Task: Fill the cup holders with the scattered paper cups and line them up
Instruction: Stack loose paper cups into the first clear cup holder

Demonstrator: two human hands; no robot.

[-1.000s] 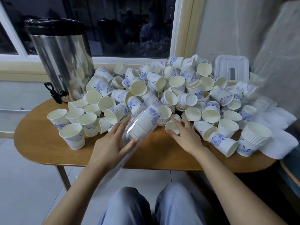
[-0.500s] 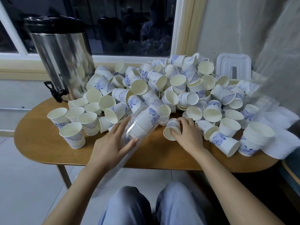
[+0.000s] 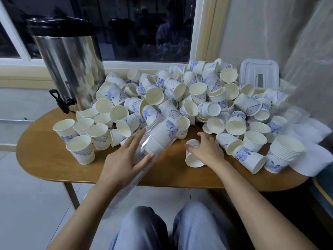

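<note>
On the rounded wooden table (image 3: pixel 45 159), toward the middle of its near edge, the left hand (image 3: pixel 124 163) holds a clear plastic tube-shaped cup holder (image 3: pixel 158 134), thumb on the near side and fingers spread along the far side, so the tube is pinched between them. The cup holder lies tilted, its upper end over the table's middle and its lower end hanging past the near edge toward the person's lap; a short nested row of cups sits inside its upper part. Just right of it on the table, the right hand (image 3: pixel 207 152) covers a white paper cup with a blue floral print (image 3: pixel 193 159), fingers curled over its side. The cup lies on its side, mouth toward the near edge. A large heap of matching loose cups (image 3: pixel 180 98) fills the table's back and middle, most of them tipped over. Several upright cups (image 3: pixel 81 148) stand at the table's left end, and a nested stack of cups (image 3: pixel 286 152) stands at its right end on white paper (image 3: pixel 313 159). A stainless steel drinks urn with a black lid (image 3: pixel 72 69) stands at the table's back left corner, and a white plastic lid (image 3: pixel 258 73) leans at the back right.
</note>
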